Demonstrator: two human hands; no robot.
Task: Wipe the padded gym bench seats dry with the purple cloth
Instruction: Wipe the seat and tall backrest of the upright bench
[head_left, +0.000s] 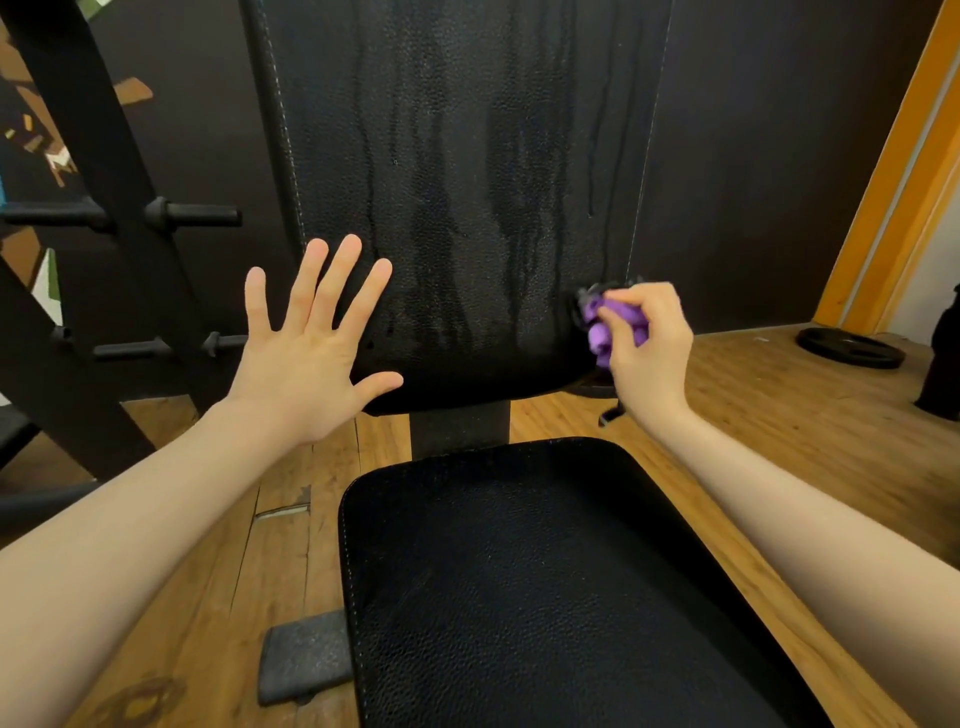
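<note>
Her left hand (306, 358) is stretched out flat, fingers spread, at the lower left edge of the wet, streaked backrest pad (467, 182); the right hand (647, 345) clutches the bunched purple cloth (602, 332) at the pad's lower right corner, above the seat pad (545, 597)

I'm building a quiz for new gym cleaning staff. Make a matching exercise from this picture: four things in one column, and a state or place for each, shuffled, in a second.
Things:
1. left hand
2. purple cloth
3. back pad
4. weight plate

States or places:
A. flat on the wooden floor, far right
B. bunched up in the right hand
C. streaked with wet run marks
D. open, fingers spread, holding nothing

Pairs: 1-D, 2-B, 3-C, 4-A
</note>
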